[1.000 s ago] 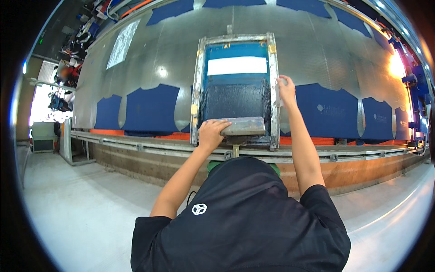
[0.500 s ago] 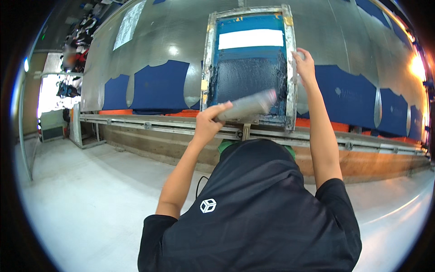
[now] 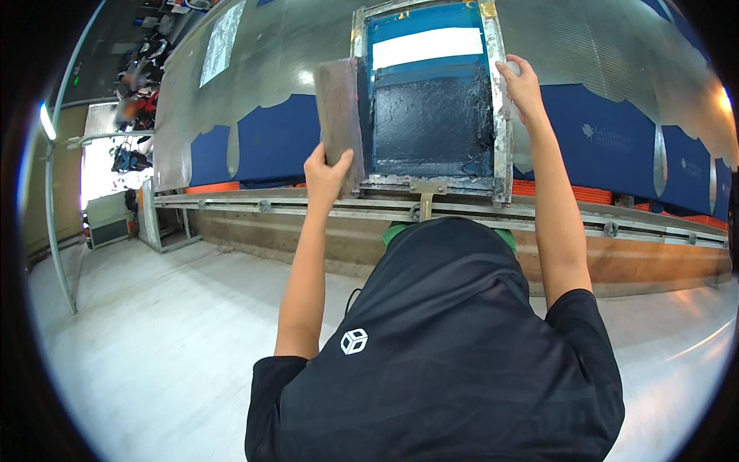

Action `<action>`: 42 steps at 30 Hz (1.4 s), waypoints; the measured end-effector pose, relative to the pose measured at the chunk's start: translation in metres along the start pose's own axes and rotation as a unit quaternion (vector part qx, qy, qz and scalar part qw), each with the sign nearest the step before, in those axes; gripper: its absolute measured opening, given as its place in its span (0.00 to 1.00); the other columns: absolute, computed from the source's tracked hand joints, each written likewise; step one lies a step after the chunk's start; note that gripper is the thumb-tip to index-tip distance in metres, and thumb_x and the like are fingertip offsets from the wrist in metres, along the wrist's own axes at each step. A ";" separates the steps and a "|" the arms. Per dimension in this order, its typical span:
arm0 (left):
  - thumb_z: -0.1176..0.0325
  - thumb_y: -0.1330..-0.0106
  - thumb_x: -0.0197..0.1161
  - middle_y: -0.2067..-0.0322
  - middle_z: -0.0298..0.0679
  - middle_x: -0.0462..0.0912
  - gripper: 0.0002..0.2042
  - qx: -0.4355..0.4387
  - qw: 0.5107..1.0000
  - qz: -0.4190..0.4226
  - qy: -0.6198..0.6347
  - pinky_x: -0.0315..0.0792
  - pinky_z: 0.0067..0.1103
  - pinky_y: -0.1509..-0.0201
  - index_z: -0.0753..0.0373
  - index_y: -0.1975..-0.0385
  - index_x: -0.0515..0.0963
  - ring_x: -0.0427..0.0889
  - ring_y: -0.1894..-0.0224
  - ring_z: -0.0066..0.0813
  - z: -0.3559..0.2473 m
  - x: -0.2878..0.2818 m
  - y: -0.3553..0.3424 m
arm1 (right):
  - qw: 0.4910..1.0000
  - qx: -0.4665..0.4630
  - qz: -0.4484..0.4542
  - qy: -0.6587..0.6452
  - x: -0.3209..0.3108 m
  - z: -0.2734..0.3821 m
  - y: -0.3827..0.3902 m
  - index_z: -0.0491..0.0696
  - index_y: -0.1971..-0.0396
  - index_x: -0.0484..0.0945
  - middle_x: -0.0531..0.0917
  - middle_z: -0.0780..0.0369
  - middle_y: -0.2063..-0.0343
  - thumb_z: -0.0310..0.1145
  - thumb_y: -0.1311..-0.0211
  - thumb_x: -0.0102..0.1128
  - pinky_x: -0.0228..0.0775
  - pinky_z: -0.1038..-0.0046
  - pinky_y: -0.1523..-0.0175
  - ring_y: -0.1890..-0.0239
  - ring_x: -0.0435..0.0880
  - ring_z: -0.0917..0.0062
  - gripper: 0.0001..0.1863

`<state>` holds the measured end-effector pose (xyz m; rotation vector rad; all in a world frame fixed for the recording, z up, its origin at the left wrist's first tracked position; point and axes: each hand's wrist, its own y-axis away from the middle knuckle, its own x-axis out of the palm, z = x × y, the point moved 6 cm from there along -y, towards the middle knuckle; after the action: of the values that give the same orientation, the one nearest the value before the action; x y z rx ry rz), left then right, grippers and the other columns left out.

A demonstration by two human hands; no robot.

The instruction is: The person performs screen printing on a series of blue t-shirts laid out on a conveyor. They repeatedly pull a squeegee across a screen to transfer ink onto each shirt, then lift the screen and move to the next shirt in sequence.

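My left hand (image 3: 328,172) is closed round the lower end of a squeegee (image 3: 337,112), a long grey flat blade. It stands nearly upright in the picture over the left rail of a screen printing frame (image 3: 499,146), hiding part of that rail. Dark blue ink (image 3: 431,115) covers the lower mesh; a white band (image 3: 427,48) crosses above it. At the frame's right rail my right hand (image 3: 524,88) is curled, thumb and fingertips against its outer edge.
Blue cut fabric pieces (image 3: 279,140) (image 3: 596,135) lie on the long grey table both sides of the frame. A metal rail (image 3: 308,209) runs along the near edge, with a bracket (image 3: 426,202) under the frame. People (image 3: 138,108) are at the far left.
The squeegee has swung from slanting over the frame's lower part to nearly upright at its left side, carried by my left hand. My right hand stays by the right rail.
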<state>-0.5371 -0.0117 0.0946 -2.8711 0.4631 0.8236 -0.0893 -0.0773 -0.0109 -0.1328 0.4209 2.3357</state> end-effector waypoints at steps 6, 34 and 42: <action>0.65 0.43 0.68 0.66 0.55 0.88 0.19 -0.008 0.986 0.012 -0.168 0.79 0.31 0.55 0.71 0.55 0.84 0.90 0.62 0.45 0.005 0.009 -0.039 | 0.999 -0.032 0.007 0.011 0.008 0.009 0.008 0.47 0.36 0.74 0.72 0.70 0.79 0.46 0.34 0.70 0.61 0.77 0.72 0.78 0.68 0.85 0.31; 0.74 0.43 0.78 0.52 0.45 0.83 0.28 -0.181 0.920 -0.111 0.328 0.78 0.28 0.44 0.69 0.44 0.73 0.83 0.52 0.34 -0.070 -0.122 0.004 | 0.990 -0.129 -0.049 0.018 0.067 0.129 0.090 0.48 0.47 0.84 0.74 0.71 0.76 0.36 0.24 0.56 0.61 0.77 0.67 0.74 0.68 0.87 0.14; 0.72 0.40 0.78 0.52 0.43 0.85 0.25 -0.110 0.973 -0.105 0.171 0.76 0.26 0.45 0.70 0.45 0.76 0.83 0.51 0.29 -0.108 -0.225 -0.032 | 0.994 -0.088 -0.063 -0.002 0.070 0.165 0.105 0.48 0.51 0.84 0.73 0.70 0.81 0.36 0.24 0.57 0.58 0.76 0.73 0.79 0.67 0.87 0.12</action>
<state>-0.6537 0.0547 0.3071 -3.2078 0.0946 0.3650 -0.2080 -0.0454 0.1563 -0.2330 0.1970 2.2457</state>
